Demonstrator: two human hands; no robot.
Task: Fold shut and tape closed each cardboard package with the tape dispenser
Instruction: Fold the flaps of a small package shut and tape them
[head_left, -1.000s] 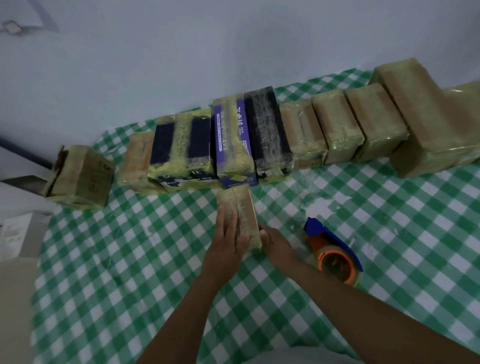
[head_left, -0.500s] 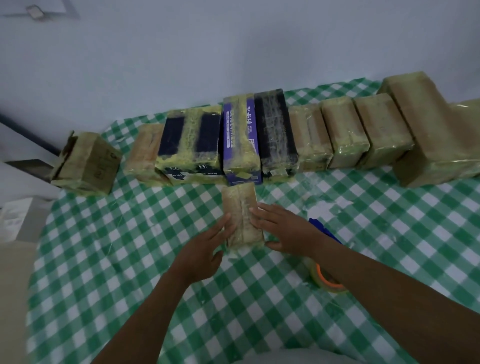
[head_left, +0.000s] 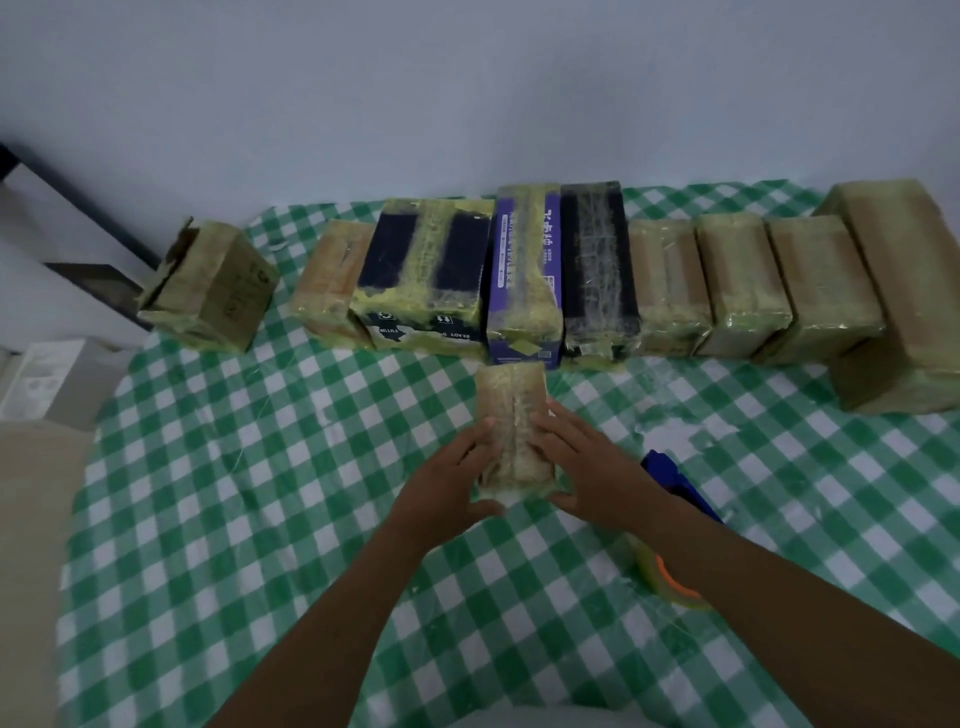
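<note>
Small box (head_left: 511, 415) lies centre frame on the green check cloth (head_left: 260, 519), long axis running away from the camera, tape wrinkled along its top, far end just short of the purple box (head_left: 524, 275). Left hand (head_left: 447, 488) is on the box's left side, fingers fairly straight along it, thumb at the near end. Right hand (head_left: 587, 462) lies flat on the right edge, fingers straight and close together, thumb toward the near corner. Neither hand curls round the box. Dispenser (head_left: 672, 480) sits right of centre on the cloth, blue body showing, orange roll lower down, middle hidden behind the right forearm, no hand on it. Row of boxes (head_left: 743, 280) runs across the upper frame against the wall (head_left: 467, 93), all taped, packed side by side. A loose-flap box (head_left: 208, 291) stands apart at upper left, tilted at the cloth's edge.
</note>
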